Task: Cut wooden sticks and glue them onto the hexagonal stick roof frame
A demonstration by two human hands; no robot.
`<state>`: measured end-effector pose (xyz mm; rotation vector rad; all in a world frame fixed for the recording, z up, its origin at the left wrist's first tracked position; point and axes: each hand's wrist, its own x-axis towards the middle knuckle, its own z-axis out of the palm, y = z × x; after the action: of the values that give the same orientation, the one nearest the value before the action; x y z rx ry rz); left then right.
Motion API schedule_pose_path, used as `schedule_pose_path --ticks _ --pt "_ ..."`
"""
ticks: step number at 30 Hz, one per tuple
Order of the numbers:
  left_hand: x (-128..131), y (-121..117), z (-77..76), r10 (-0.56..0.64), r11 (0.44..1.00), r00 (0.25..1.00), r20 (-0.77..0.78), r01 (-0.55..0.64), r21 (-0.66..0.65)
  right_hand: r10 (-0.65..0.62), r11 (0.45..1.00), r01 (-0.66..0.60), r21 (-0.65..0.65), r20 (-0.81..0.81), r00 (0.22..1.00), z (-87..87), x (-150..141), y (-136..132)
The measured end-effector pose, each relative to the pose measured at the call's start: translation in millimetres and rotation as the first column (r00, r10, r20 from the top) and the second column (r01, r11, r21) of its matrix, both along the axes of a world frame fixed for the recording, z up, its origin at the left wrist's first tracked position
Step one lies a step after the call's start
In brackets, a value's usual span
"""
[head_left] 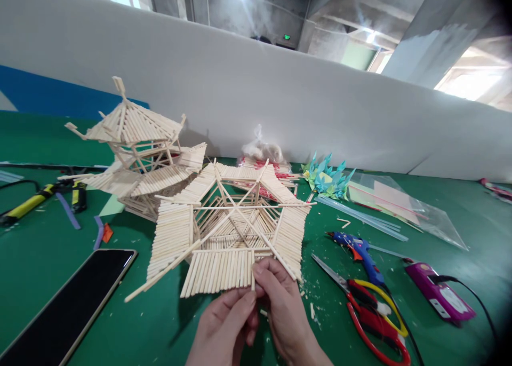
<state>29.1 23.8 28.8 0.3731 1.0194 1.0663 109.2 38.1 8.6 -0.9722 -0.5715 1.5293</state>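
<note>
A model pavilion roof (172, 238) of thin wooden sticks stands in front of me, with a star of crossed sticks over its open centre. At its front panel (218, 272), a wooden stick (253, 272) lines up beside the right end of the row. My right hand (284, 307) is closed, pinching this stick between thumb and finger. Just below, my left hand (230, 323) is closed too, its thumb and finger at the stick's lower end. The fingers hide part of the stick and the panel's right front corner.
A taller stick pavilion (136, 126) stands behind left. A phone (76, 307) lies front left. To the right are scissors (360, 307), a blue glue gun (360, 251), a purple device (440, 294) with a cable, and glue sticks (364, 216). Folded blue paper (328, 176) sits behind.
</note>
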Motion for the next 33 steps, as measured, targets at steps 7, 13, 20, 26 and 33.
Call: schedule_pose_path --ticks 7,13,20,26,33 --pt "1.8 0.6 -2.5 -0.011 1.000 1.000 -0.016 0.011 0.024 0.025 1.000 -0.025 -0.004 -0.022 0.999 -3.6 -1.1 0.3" --pt "2.6 0.3 -1.0 0.005 1.000 0.999 -0.046 -0.004 0.024 0.029 1.000 -0.029 0.005 -0.023 0.999 -3.3 -0.5 0.7" --pt "4.2 1.5 -5.4 0.024 1.000 1.000 -0.012 -0.024 0.014 0.040 0.999 -0.040 0.011 -0.052 0.998 -1.9 -2.3 0.2" --pt "4.9 1.4 -5.8 0.021 1.000 1.000 0.023 -0.021 0.003 0.036 0.999 -0.036 0.014 -0.009 0.999 -3.9 -1.4 -0.9" --pt "4.0 -3.7 -6.6 0.023 1.000 0.997 0.075 -0.022 -0.018 0.019 0.999 -0.020 0.025 0.016 1.000 -6.4 -0.7 -6.1"
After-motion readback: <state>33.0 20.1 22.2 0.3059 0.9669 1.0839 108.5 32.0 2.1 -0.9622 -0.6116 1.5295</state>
